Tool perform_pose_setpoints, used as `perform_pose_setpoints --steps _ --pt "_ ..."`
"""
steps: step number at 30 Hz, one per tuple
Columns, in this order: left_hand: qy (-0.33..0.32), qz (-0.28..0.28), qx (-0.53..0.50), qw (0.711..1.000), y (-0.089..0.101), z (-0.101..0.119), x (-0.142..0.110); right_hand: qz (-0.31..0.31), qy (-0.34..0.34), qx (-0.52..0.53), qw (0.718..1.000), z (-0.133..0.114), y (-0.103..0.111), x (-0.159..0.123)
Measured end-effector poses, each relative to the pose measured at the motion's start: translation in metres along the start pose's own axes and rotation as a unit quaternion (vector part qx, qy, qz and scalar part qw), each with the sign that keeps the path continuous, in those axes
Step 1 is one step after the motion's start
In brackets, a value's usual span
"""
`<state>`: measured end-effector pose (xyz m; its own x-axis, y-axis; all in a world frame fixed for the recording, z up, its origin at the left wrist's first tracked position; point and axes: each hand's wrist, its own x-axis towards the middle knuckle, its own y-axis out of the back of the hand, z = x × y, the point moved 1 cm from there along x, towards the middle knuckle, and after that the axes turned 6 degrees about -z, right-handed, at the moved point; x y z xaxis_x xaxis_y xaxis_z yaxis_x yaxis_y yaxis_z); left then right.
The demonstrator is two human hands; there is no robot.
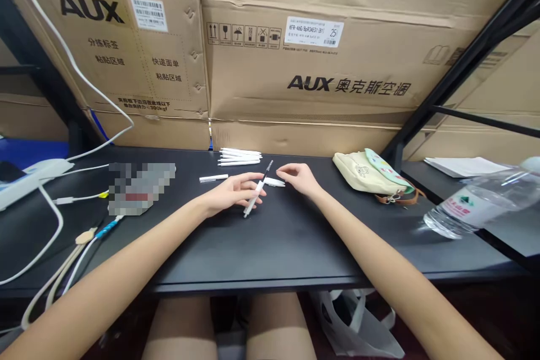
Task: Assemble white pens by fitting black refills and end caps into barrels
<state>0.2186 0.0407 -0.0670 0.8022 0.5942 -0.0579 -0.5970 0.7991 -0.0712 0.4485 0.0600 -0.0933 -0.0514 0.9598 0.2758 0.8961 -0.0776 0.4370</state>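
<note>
On a black surface (291, 247), the left hand (232, 194) lays loosely curled fingers (248, 181) across a white pen (252, 204) slanting far to near (whether they grip it, I cannot tell). The right hand (297, 177), relaxed, open and holding nothing, rests just beside a white pen piece (274, 181). Farther off lies a row of white pens (239, 156).

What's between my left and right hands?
Between the left hand and right hand, the head view shows a white pen and a white pen body.
</note>
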Motion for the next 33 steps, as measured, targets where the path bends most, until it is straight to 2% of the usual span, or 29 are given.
perform_pose_setpoints --steps 4,9,15,17,20,23,26,33 --pt "0.006 -0.016 0.034 0.999 -0.002 0.002 -0.002 -0.039 -0.001 -0.052 0.998 0.006 -0.001 0.003" --pt "0.018 -0.017 0.035 0.999 -0.003 0.004 -0.002 -0.013 -0.019 -0.081 0.996 0.011 -0.001 0.007" --pt "0.017 -0.032 0.034 0.999 -0.002 0.001 -0.002 -0.035 -0.016 -0.089 0.995 0.012 0.000 0.010" --pt "0.013 -0.036 0.031 0.999 -0.002 0.001 -0.002 -0.015 -0.013 -0.055 0.998 0.009 0.003 0.009" --pt "0.010 -0.039 0.023 0.999 -0.002 0.002 -0.002 0.022 -0.031 0.067 0.997 0.002 0.009 0.007" --pt "0.014 -0.046 0.020 0.999 -0.004 0.004 -0.004 0.042 -0.046 0.209 0.976 -0.008 0.014 0.002" --pt "0.021 -0.065 0.019 0.997 -0.006 0.005 -0.005 0.035 -0.036 0.309 0.950 -0.018 0.011 -0.003" --pt "0.038 -0.101 0.028 0.994 -0.006 0.000 -0.004 -0.005 -0.057 0.336 0.940 -0.034 -0.010 -0.014"
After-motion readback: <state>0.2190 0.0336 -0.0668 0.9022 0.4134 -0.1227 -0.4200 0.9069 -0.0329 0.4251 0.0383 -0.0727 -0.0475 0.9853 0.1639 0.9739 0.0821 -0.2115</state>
